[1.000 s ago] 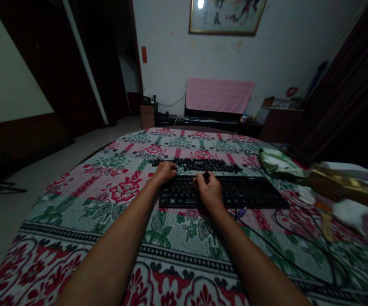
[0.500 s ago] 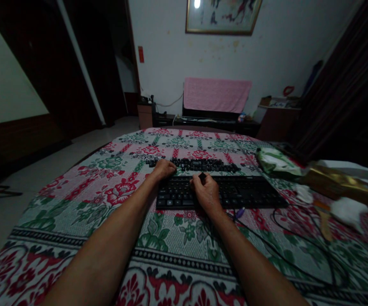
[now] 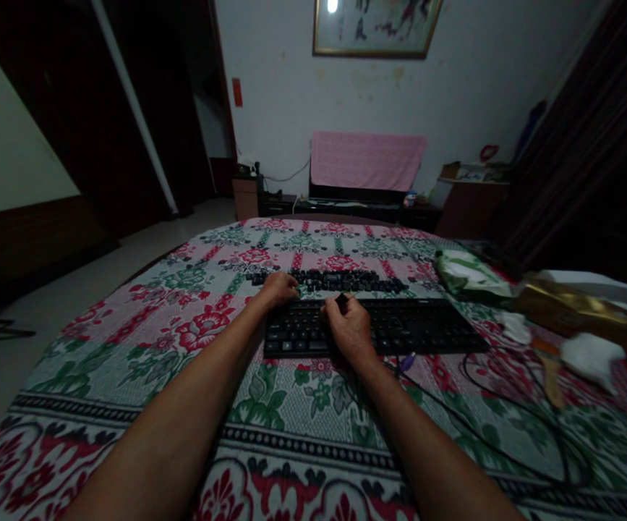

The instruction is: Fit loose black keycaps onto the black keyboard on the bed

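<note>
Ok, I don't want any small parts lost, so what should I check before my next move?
1. Right hand gripping the small black piece: ok, held at the fingertips.
2. Keyboard lying flat on the tablecloth: ok.
3. Loose black keycaps within view: ok, in a band beyond the keyboard.
4. Left hand free: cannot tell, its fingertips are partly hidden.
5. Cable gathered up: not ok, it lies in loose loops to the right.
</note>
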The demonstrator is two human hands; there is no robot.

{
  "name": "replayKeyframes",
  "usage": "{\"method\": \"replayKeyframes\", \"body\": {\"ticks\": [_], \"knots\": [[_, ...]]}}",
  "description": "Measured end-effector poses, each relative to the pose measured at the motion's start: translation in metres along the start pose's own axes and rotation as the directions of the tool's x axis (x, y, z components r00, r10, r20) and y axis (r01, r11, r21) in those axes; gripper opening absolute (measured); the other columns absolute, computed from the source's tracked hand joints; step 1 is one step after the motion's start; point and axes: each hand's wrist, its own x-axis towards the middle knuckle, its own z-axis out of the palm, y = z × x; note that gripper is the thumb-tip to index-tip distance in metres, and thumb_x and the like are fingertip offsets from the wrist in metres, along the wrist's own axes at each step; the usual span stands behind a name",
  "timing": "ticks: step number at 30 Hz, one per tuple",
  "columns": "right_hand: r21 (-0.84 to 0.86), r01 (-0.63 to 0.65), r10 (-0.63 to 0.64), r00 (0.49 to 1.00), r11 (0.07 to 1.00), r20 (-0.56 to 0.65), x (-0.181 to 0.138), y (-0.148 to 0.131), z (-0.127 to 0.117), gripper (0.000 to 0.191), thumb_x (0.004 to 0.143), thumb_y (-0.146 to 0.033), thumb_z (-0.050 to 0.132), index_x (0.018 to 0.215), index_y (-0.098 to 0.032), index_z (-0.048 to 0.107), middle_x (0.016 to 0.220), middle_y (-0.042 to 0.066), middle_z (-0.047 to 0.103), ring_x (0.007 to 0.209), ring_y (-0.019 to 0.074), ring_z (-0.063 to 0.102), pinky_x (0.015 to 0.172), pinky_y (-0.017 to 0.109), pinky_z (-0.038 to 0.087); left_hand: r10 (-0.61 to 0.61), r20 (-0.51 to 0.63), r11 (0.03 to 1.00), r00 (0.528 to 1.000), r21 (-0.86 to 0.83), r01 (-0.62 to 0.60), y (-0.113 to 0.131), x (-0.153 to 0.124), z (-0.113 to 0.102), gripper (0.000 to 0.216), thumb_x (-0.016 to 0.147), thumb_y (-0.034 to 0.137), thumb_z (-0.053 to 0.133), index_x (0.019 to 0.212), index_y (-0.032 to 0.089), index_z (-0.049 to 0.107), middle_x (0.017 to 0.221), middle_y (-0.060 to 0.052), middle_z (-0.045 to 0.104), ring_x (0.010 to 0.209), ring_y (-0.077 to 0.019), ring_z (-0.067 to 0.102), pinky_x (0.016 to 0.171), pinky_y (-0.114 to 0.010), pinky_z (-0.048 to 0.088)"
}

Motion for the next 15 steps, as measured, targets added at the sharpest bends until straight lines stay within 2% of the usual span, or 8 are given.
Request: {"method": "replayKeyframes", "body": {"ticks": [9, 15], "knots": [[0.004, -0.010, 0.010, 1.000, 1.000, 0.007, -0.001, -0.004, -0.002, 0.025, 0.076, -0.044, 0.052, 0.070, -0.020, 0.055, 0.065, 0.002, 0.065, 0.059, 0.0160, 0.058, 0.059, 0.025, 0.042, 0.121, -0.010, 0.989, 0.993, 0.090, -0.119, 0.005, 0.003, 0.001, 0.022, 0.066, 0.017, 0.058, 0.080, 0.022, 0.074, 0.087, -0.004, 0.072, 0.093, -0.0210, 0.063, 0.084, -0.025, 0.043], [0.005, -0.004, 0.004, 1.000, 1.000, 0.015, 0.000, -0.005, -0.002, 0.024, 0.076, -0.043, 0.052, 0.068, -0.020, 0.055, 0.063, 0.001, 0.064, 0.059, 0.0154, 0.058, 0.060, 0.025, 0.042, 0.109, -0.056, 0.987, 0.992, 0.124, -0.102, 0.013, 0.003, 0.002, 0.026, 0.072, 0.023, 0.053, 0.089, 0.021, 0.072, 0.091, -0.008, 0.071, 0.094, -0.0217, 0.062, 0.086, -0.028, 0.044]]}}
